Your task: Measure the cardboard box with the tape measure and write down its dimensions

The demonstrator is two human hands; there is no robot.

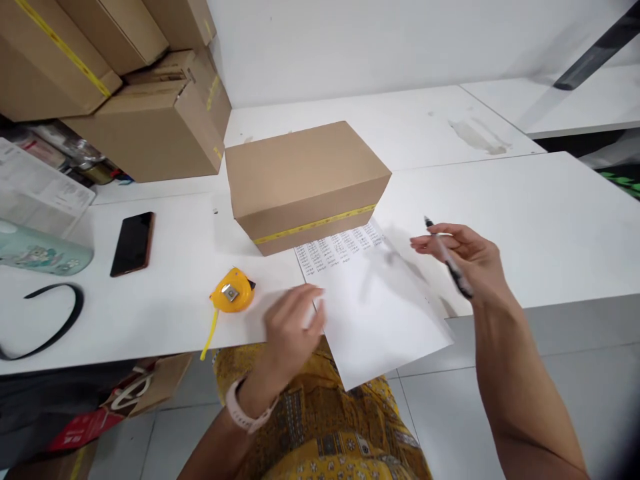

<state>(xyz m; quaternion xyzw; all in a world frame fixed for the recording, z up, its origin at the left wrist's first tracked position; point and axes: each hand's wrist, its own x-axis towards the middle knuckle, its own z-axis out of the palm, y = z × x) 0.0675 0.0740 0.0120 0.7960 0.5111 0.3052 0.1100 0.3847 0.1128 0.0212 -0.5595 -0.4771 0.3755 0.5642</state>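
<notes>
Right hand (470, 260) grasps a pen (454, 269) beside a partly written sheet; left hand (293, 327) appears released.

Pen is held between thumb and fingers, raised to the right of the paper (375, 313), its slim end pointing away from the wearer. Left hand is blurred at the sheet's left edge, fingers loosely curled, thumb apart — contact with the paper cannot be told. Rows of handwriting fill the sheet's far part; its near end overhangs the tabletop (500, 227). A closed cardboard box (305, 173) stands at the far end of the sheet — yellow tape measure (233, 291) and phone (133, 245) lie to the left.
</notes>
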